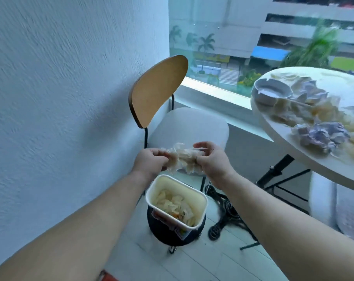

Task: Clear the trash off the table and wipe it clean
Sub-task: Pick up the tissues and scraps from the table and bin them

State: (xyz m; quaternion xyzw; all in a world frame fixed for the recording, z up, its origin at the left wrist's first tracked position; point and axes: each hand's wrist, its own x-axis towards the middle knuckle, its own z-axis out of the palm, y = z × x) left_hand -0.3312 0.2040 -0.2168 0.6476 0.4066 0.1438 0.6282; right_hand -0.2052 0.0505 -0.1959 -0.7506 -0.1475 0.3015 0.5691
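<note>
Beside the white wall, a bin (201, 207) stands at lower centre. Crumpled wrappers (180, 159) are held by the left grip (149, 162) and right grip (211, 159), both closed around them; release is best made directly above the bin.

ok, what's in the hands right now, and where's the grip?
Both hands hold one crumpled wad of pale trash above the white tub. The left hand grips its left end, and the right hand grips its right end.

Bare left forearm (87, 216), bare right forearm (283, 216); bare left hand (149, 163), right hand (211, 160).
</note>
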